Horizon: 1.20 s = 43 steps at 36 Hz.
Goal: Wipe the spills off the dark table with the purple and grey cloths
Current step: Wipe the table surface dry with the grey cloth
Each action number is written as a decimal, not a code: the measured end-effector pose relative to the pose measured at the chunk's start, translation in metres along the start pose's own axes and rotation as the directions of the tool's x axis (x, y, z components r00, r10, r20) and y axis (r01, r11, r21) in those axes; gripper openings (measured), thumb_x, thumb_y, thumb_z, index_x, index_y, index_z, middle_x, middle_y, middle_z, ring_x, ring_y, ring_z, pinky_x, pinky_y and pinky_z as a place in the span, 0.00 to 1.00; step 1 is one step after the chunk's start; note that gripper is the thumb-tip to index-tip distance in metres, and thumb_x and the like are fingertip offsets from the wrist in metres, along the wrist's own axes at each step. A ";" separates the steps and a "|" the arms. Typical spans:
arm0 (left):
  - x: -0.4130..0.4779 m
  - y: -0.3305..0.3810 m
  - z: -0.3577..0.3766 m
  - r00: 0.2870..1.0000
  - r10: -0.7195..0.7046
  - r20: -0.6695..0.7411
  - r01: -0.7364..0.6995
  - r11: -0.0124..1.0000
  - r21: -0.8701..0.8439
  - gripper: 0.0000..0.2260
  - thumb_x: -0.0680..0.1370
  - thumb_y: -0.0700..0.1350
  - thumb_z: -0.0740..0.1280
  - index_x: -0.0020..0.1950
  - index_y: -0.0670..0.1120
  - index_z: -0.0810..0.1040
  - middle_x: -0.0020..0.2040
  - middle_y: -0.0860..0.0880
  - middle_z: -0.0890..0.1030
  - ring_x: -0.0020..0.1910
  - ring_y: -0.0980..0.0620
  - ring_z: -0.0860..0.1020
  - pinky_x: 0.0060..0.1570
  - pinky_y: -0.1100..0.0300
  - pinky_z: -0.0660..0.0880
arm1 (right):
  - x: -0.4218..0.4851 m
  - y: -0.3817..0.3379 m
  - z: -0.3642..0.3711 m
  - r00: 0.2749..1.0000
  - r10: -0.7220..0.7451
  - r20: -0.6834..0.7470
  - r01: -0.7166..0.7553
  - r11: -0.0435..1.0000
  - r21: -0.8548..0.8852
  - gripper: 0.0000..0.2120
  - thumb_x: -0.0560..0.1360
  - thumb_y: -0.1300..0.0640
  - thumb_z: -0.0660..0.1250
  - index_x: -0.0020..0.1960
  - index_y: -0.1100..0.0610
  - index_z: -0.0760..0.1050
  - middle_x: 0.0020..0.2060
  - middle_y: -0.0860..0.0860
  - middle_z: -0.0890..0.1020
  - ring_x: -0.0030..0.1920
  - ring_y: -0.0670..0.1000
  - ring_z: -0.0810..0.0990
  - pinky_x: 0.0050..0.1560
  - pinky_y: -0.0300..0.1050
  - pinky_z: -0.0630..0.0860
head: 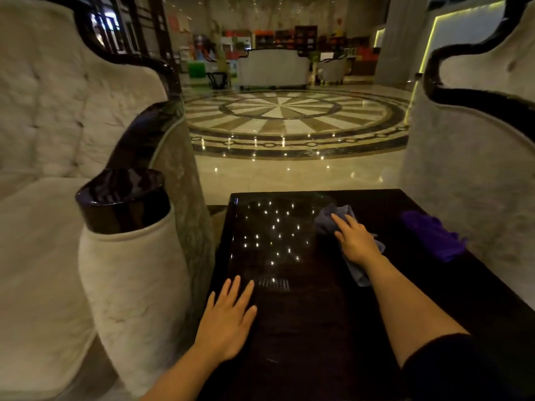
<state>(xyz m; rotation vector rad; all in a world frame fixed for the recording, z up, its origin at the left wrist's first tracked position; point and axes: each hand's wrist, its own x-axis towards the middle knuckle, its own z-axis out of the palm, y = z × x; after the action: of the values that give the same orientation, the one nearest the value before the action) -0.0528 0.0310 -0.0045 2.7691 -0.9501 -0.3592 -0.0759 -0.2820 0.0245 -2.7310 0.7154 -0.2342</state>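
- Dark table: glossy top, fills lower centre of head view; ceiling lights mirrored as white dots in its far-left part.
- Right hand: palm down, fingers spread and flat, pressing on grey cloth. No pinch; cloth is pinned under the palm.
- Grey cloth: crumpled, on table at about 1 o'clock from table centre; one bunch shows beyond the fingertips, a tail runs back under the wrist toward 5 o'clock.
- Purple cloth: crumpled heap near the table's right edge, at 3 o'clock from right hand, apart from it, untouched.
- Left hand: palm down, fingers slightly spread, flat on the table by its left edge, at 8 o'clock from table centre. Holds nothing.
- Spills: cannot tell them from reflections.
- Cream armchair with dark glossy arm cap at 9 o'clock of table; second pale chair at 2 o'clock.
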 end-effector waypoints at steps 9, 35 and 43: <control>0.002 -0.002 0.006 0.999 0.018 -0.036 -0.021 0.998 -0.061 0.23 0.82 0.52 0.47 0.76 0.51 0.46 0.78 0.49 0.42 0.76 0.51 0.38 0.74 0.58 0.41 | -0.006 -0.021 0.030 0.992 0.063 0.109 -0.049 0.990 -0.129 0.23 0.79 0.45 0.49 0.73 0.45 0.52 0.74 0.55 0.59 0.70 0.62 0.59 0.69 0.56 0.58; -0.007 0.004 -0.001 0.999 0.033 0.015 -0.034 0.998 0.047 0.24 0.82 0.44 0.48 0.76 0.45 0.44 0.78 0.42 0.43 0.76 0.45 0.40 0.76 0.54 0.44 | -0.180 -0.066 0.031 0.751 -0.592 0.292 0.597 0.798 0.082 0.19 0.78 0.52 0.56 0.69 0.46 0.64 0.70 0.53 0.67 0.67 0.55 0.64 0.67 0.52 0.58; -0.007 0.006 0.000 1.000 0.016 -0.006 -0.016 0.999 -0.048 0.23 0.82 0.51 0.47 0.76 0.48 0.46 0.78 0.45 0.44 0.77 0.48 0.41 0.75 0.55 0.44 | -0.219 -0.048 0.009 0.703 -0.628 0.333 0.624 0.770 0.135 0.17 0.78 0.55 0.57 0.66 0.49 0.69 0.68 0.53 0.70 0.63 0.56 0.67 0.64 0.49 0.60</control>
<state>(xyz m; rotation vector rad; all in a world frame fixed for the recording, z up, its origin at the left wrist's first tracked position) -0.0613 0.0309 -0.0020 2.7158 -0.9494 -0.3667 -0.2412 -0.1298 0.0146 -2.7851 -0.3455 0.1275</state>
